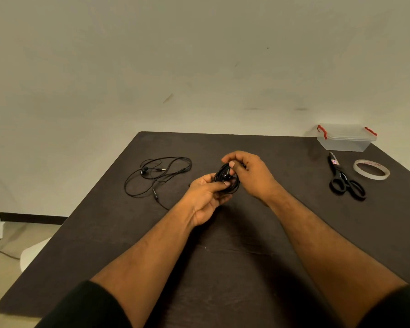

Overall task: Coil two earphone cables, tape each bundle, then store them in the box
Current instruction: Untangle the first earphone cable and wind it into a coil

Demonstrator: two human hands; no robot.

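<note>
Head view: both hands, left (205, 197) and right (249, 171), curled around coiled earphone cable (226, 178).

A dark table (223, 268) is shown. A loose earphone cable (158, 175) lies far left; a clear box (346, 138), scissors (344, 179) and tape roll (371, 169) far right.

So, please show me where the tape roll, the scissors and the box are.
tape roll (382, 176): head view, near rim.
scissors (339, 185): head view, left handle loop.
box (343, 145): head view, clear front wall.
</note>
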